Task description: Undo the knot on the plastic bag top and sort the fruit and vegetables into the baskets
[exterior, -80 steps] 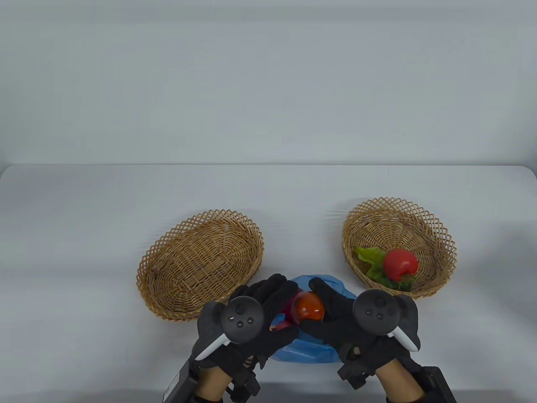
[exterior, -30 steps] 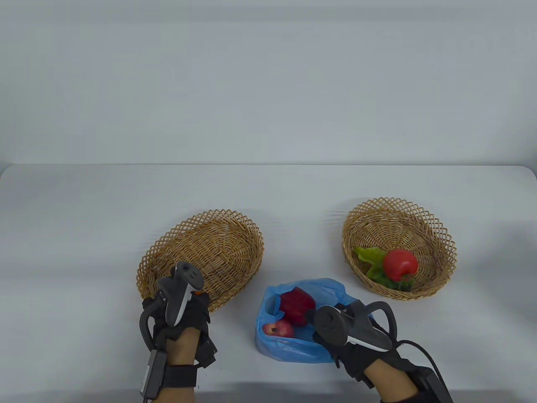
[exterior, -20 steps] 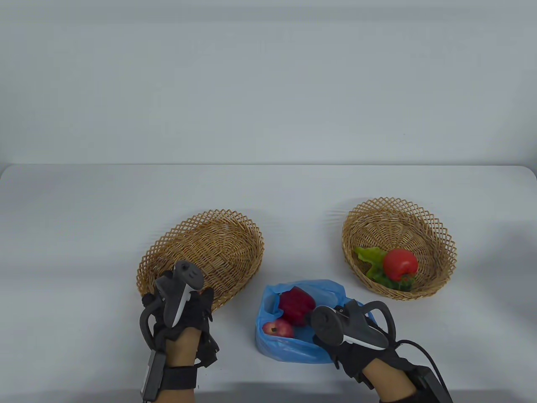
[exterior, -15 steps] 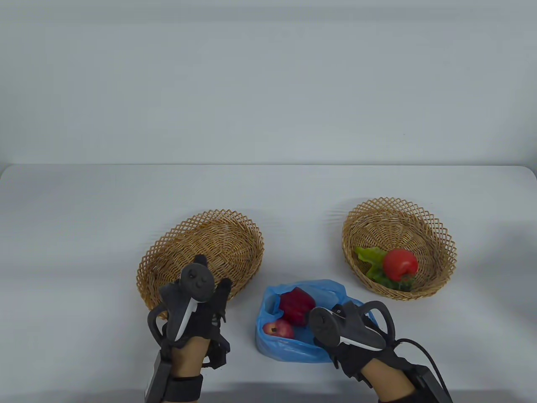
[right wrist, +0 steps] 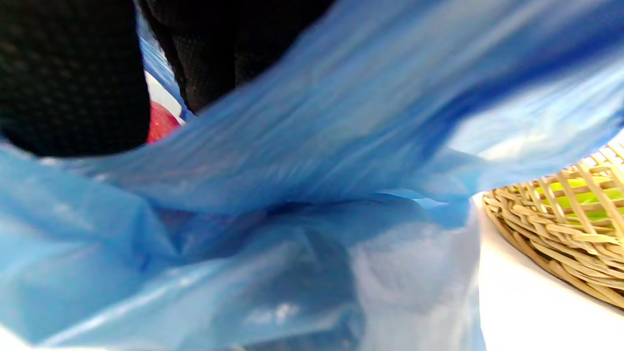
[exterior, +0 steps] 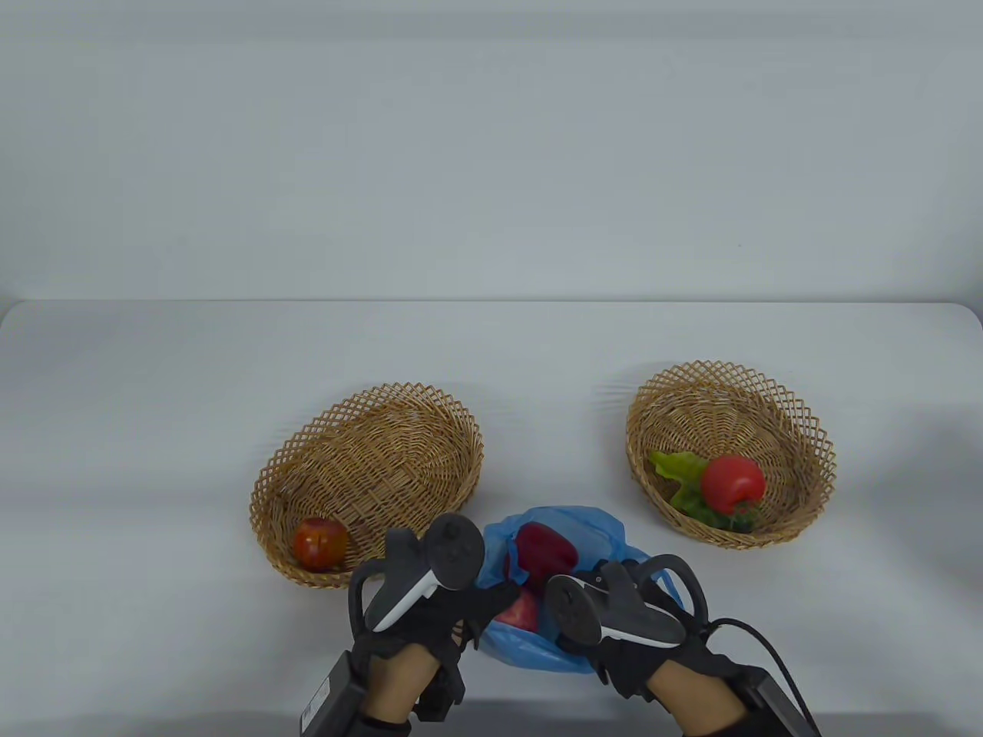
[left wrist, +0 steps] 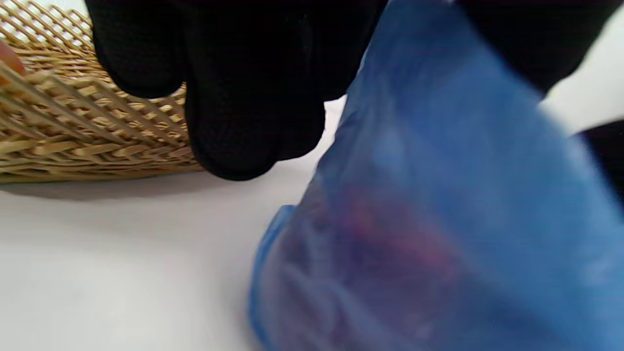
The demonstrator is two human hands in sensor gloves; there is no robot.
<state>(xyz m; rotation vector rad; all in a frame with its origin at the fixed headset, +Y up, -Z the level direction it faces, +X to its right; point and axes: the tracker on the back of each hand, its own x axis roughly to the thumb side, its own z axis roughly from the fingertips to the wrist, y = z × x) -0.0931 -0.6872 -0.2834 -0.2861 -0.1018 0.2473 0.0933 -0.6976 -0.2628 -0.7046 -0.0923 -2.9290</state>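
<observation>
The blue plastic bag lies untied between the two baskets, holding a dark red pepper and a red apple. My left hand is at the bag's left rim; in the left wrist view its fingers hang outside the blue plastic bag, which rises between fingers and thumb. My right hand grips the bag's right rim; the film drapes under its fingers. A red-orange fruit lies in the left basket. Lettuce and a tomato lie in the right basket.
Both wicker baskets stand just beyond the bag, left and right of it. The right basket's wall is close beside the bag. A cable trails from my right wrist. The table's front edge runs just below my wrists.
My left hand let go of the red-orange fruit in the left basket and moved right to the bag's left rim. The right hand stayed on the bag's right rim.
</observation>
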